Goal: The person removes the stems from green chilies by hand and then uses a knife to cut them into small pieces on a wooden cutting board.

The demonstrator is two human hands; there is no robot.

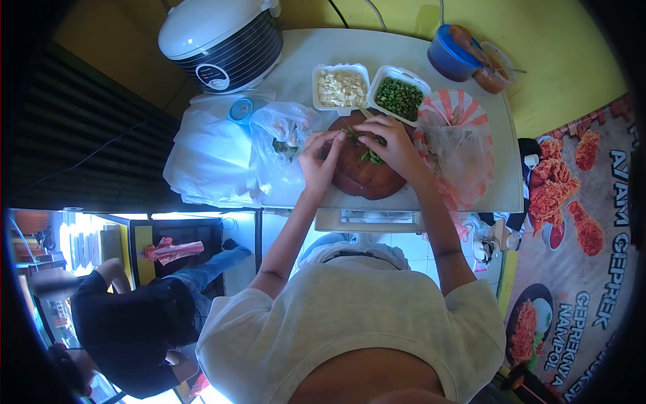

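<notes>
A round brown cutting board (360, 178) lies on the white table (397, 50). My left hand (319, 158) and my right hand (392, 145) meet over its far edge, fingertips pinched on a green vegetable stalk (348, 132). A few cut green pieces (371, 157) lie on the board under my right hand. I cannot tell whether that hand also holds a knife. Just beyond the board stand a white tray of pale chopped pieces (341, 87) and a white tray of chopped greens (400, 96).
A clear plastic bag with greens (286, 135) and white bags (212, 158) lie left of the board. A rice cooker (222, 40) stands far left and a blue tub (451, 55) far right, with red-striped wrapping (454, 131) beside the board. Another person in dark clothes (128, 323) is at lower left.
</notes>
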